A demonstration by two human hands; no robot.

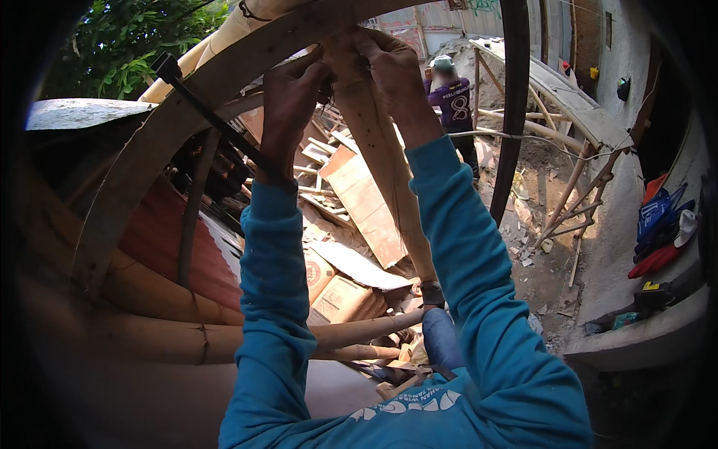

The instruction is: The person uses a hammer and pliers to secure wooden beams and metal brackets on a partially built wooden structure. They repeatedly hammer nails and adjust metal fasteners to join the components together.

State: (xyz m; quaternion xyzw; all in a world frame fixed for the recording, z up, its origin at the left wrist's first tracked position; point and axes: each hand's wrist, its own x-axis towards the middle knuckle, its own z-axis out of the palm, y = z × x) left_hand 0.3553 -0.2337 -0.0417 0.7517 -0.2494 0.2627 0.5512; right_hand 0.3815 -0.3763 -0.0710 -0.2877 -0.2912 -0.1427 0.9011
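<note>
My left hand (295,101) is raised beside the top of a bamboo pole (378,153), its fingers curled closed; what they hold is hidden. On the pole's other side, my right hand (393,71) pinches with thumb and fingers close to where the pole meets a wooden beam (123,183), which bends across the view. Whatever lies in that pinch is too small to make out. A dark hammer-like tool (217,120) slants across the beam, its head at the upper left and its shaft reaching my left wrist.
Horizontal bamboo poles (168,338) cross below my arms. Under them lie paper sacks (340,299), a brown board (366,206) and scattered wood. A dark upright strip (513,112) hangs to my right. Beyond stands a person in a purple shirt (454,105), near a wood-and-bamboo frame (568,120).
</note>
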